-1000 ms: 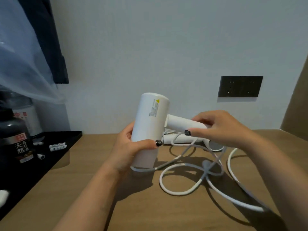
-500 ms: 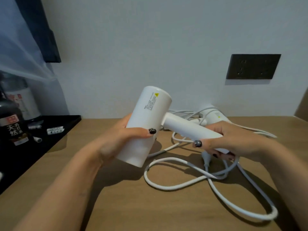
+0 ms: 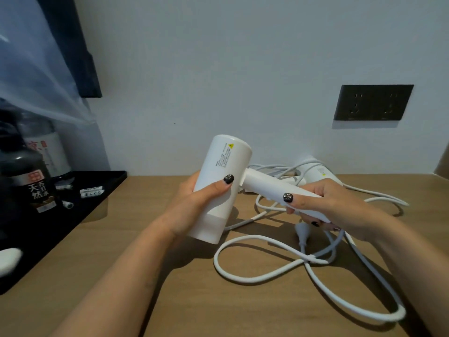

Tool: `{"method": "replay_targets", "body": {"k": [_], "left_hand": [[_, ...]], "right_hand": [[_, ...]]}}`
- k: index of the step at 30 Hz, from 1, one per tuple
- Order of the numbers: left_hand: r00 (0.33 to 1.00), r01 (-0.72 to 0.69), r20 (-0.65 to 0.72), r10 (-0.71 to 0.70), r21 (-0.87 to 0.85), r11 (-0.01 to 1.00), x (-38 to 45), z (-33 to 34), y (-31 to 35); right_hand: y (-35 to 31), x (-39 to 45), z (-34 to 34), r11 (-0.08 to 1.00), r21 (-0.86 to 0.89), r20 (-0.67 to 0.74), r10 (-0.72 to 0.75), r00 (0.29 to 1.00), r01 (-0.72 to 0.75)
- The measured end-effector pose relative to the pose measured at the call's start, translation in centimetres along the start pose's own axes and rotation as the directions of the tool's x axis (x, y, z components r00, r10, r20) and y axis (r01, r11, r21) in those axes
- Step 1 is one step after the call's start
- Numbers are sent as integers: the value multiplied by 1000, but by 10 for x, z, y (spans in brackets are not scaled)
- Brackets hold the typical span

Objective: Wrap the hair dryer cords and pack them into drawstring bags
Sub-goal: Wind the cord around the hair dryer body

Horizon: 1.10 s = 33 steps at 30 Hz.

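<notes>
A white hair dryer (image 3: 222, 176) is held above the wooden table (image 3: 170, 300), barrel tilted upward to the right. My left hand (image 3: 196, 203) grips the barrel from the left side. My right hand (image 3: 328, 207) grips the dryer's handle (image 3: 269, 188), which points right and down. Its white cord (image 3: 279, 276) lies in loose loops on the table below my right hand, with the plug (image 3: 302, 233) among them. A second white hair dryer (image 3: 315, 172) lies by the wall behind, its own cord tangled beside it. No drawstring bag is visible.
A black tray (image 3: 80, 215) at the left carries dark and white bottles (image 3: 29, 181) and small white tubes. A dark wall socket (image 3: 373, 102) sits on the white wall at the right. Clear plastic and dark cloth hang at the upper left.
The view has shifted, so the socket sits higher and further right. My right hand has slid down the handle toward the cord end, and the second dryer behind has come into sight.
</notes>
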<state>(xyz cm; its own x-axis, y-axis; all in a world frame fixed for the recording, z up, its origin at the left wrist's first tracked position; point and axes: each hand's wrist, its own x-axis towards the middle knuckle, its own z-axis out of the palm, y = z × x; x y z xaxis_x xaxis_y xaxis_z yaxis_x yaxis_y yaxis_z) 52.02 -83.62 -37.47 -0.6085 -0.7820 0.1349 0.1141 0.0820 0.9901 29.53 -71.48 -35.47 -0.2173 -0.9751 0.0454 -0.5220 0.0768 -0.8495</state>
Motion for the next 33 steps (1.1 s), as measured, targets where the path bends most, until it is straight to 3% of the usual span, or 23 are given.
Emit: {"method": "replay_targets", "body": {"k": [7, 11, 13, 20, 27, 33], "left_hand": [[999, -34, -27, 34, -5, 999, 4, -1, -4], [992, -49, -125, 32, -130, 990, 6, 13, -2], [981, -122, -167, 97, -145, 982, 9, 14, 6], [961, -226, -188, 202, -117, 967, 9, 9, 5], [925, -287, -332, 182, -302, 909, 4, 42, 4], [915, -250, -395, 81, -399, 882, -4, 52, -1]], "right_hand": [[0, 1, 1, 997, 58, -56, -55, 997, 58], [-4, 4, 23, 977, 193, -169, -63, 984, 95], [-11, 6, 34, 957, 247, -236, -91, 967, 150], [-15, 2, 50, 943, 205, -320, -189, 928, 262], [-19, 9, 95, 903, 152, -538, -265, 800, 401], [-9, 7, 107, 923, 106, -561, -253, 788, 371]]}}
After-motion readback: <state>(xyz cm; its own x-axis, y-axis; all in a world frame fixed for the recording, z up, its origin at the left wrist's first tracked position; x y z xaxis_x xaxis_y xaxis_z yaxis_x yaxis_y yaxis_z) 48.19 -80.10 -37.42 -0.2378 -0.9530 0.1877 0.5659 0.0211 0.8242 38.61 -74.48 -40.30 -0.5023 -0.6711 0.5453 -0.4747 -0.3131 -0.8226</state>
